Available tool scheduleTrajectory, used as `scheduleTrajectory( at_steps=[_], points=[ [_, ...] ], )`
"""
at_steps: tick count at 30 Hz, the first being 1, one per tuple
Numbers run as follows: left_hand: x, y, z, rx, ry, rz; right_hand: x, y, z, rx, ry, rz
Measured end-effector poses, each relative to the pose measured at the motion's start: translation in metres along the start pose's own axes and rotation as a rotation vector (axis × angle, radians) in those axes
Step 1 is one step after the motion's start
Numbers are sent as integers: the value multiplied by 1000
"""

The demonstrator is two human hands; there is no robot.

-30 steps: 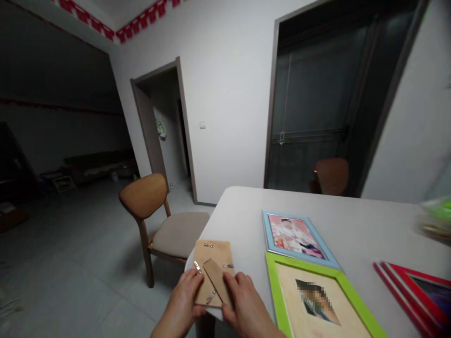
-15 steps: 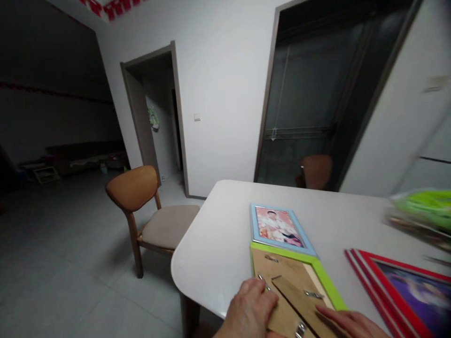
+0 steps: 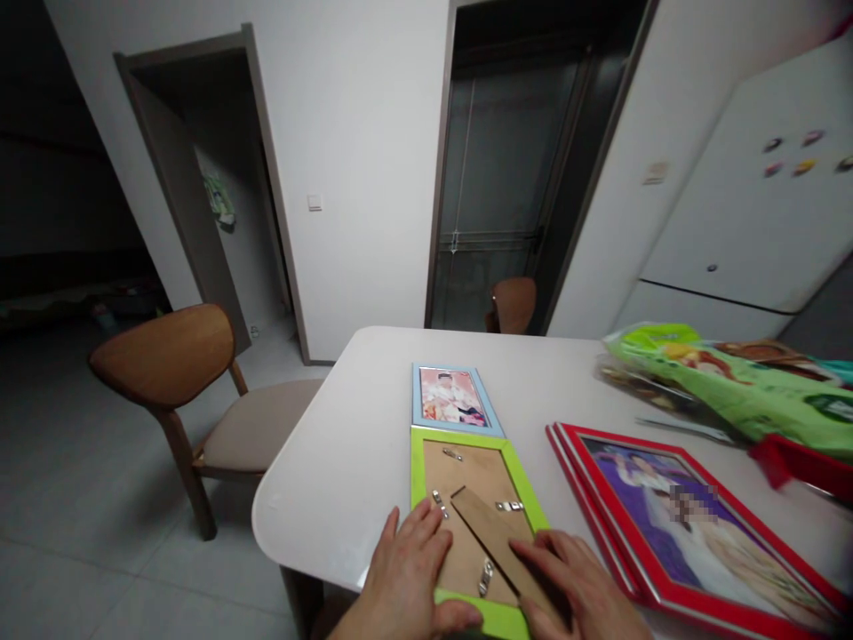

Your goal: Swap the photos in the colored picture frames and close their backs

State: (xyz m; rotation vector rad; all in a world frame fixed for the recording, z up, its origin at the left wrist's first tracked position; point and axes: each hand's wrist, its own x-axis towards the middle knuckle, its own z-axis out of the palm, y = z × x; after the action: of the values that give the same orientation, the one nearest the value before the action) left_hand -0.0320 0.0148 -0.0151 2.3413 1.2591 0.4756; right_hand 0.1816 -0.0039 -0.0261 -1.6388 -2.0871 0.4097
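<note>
A green picture frame (image 3: 418,462) lies face down on the table, its brown backing board (image 3: 476,458) sitting inside the border. Small metal clips (image 3: 509,507) are fixed around the board, and a brown stand leg (image 3: 490,538) runs slantwise across it. My left hand (image 3: 410,569) rests on the left side of the frame and board, fingers spread, thumb by the lower border. My right hand (image 3: 577,578) has the stand leg's lower part between thumb and fingers. Touching the green frame's far edge is a light blue picture frame (image 3: 418,396), photo side up.
Red picture frames (image 3: 633,569) lie stacked on the right. Behind them are a green plastic package (image 3: 753,382), a thin metal tool (image 3: 686,430) and a red object (image 3: 800,467). A wooden chair (image 3: 166,356) stands left of the white table (image 3: 320,498).
The view has swung right, bringing the red frames and green package further in. The backing board, askew with a gap on its right before, now lies within the green border. My left fingers have spread.
</note>
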Motion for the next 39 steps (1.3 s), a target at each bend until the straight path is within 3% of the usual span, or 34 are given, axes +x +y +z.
scheduleTrajectory(
  at_steps=[6,11,15,28,34,39],
  points=[
    [-3,2,1,8,11,54,10,3,-3,-5,-9,-1],
    [-1,-1,12,-2,137,133,35,10,-4,-157,73,27],
    [-1,-2,14,-31,171,138,44,11,-2,-226,75,7],
    [-6,-5,20,-40,201,137,20,3,-7,-176,94,-168],
    [-8,-5,18,-44,160,121,8,-31,-5,-131,-86,-407],
    [-7,-6,20,-58,164,119,5,-26,-9,-146,-145,-465]
  ],
)
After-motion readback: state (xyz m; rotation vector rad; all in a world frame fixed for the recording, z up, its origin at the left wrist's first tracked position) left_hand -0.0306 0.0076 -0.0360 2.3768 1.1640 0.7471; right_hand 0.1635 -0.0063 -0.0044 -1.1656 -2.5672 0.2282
